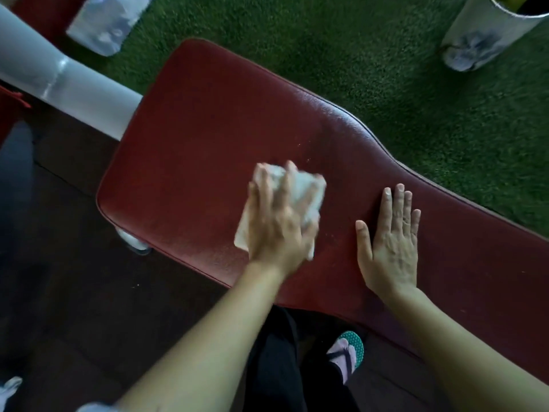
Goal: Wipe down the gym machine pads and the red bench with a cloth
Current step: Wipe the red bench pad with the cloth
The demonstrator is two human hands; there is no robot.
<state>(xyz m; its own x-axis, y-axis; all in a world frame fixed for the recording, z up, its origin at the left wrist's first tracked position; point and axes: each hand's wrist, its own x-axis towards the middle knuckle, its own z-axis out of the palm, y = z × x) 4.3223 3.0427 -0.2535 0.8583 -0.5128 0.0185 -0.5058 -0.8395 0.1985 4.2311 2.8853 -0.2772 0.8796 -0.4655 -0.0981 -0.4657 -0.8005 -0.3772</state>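
The red bench runs from upper left to lower right across the view, its padded top wide at the left end. My left hand presses a crumpled white cloth flat onto the middle of the pad; the hand is blurred by motion and covers most of the cloth. My right hand rests palm down on the pad just to the right of it, fingers straight and together, holding nothing.
Green turf lies beyond the bench. A white frame tube meets the bench at the left. A white post base stands at top right. Dark flooring is on my side, with my sandalled foot under the bench edge.
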